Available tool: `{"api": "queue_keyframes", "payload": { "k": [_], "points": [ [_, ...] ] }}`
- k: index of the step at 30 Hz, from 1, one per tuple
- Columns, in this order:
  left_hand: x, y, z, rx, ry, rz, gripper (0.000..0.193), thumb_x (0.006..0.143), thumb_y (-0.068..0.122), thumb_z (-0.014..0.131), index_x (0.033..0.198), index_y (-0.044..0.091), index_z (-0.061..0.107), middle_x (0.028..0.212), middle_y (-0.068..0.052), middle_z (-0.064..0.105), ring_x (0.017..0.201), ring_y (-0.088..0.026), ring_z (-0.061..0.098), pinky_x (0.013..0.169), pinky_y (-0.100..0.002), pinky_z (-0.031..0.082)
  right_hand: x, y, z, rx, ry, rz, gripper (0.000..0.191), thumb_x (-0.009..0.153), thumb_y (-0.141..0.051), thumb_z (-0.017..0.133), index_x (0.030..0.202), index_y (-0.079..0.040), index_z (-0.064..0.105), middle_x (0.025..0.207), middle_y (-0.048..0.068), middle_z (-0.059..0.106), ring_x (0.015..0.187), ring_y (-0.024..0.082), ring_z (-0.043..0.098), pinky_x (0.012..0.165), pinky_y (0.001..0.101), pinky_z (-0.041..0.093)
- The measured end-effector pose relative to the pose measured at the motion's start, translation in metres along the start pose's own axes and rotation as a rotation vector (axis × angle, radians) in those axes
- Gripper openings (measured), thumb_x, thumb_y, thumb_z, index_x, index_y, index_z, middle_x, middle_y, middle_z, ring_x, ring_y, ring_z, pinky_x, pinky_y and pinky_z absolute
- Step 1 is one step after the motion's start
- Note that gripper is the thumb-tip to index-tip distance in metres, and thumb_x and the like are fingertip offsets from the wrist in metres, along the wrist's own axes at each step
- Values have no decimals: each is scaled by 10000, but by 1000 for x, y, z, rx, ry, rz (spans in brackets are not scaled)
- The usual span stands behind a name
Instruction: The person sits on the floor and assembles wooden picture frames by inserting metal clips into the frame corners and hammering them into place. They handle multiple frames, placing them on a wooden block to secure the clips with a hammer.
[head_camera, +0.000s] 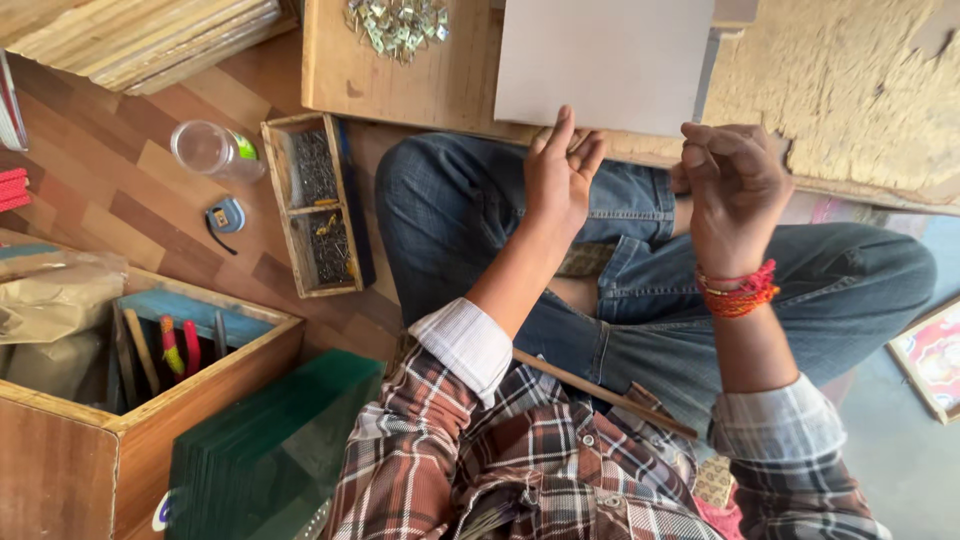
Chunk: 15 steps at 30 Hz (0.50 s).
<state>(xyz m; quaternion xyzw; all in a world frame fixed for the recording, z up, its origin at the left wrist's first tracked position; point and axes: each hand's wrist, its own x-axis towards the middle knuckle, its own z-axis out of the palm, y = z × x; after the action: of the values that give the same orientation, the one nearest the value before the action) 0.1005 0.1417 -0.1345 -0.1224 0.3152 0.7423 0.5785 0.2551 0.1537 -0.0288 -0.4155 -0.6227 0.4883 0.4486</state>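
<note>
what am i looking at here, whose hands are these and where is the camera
The one picture comes from a camera worn on a person's head, looking down at their lap as they sit cross-legged in jeans. The left hand touches the near edge of a pale grey board lying on a low wooden work board. The right hand, curled, is beside it; whether it holds anything is hidden. A heap of small metal clips lies on the wood. On the floor: a tray of nails, a clear jar, a tape measure.
</note>
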Motion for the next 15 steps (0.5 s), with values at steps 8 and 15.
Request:
{"api": "queue_keyframes", "payload": {
  "k": [8,15],
  "points": [
    [-64,29,90,268,-374,429,355,1003,271,738,1174,-4,595,1110,-98,663,991,-174,672,895,-378,638,60,-138,0,-588,-234,-659,126,1037,131,730,1068,10,718,1031,137,706,956,207,708,808,293,569],
    [-51,77,177,236,-409,462,333,953,251,782,997,-55,660,974,-134,707,884,-241,756,807,-355,641,142,-167,-10,-825,-395,-827,132,995,116,610,1068,24,672,1006,131,733,905,248,740,797,316,563]
  ]
}}
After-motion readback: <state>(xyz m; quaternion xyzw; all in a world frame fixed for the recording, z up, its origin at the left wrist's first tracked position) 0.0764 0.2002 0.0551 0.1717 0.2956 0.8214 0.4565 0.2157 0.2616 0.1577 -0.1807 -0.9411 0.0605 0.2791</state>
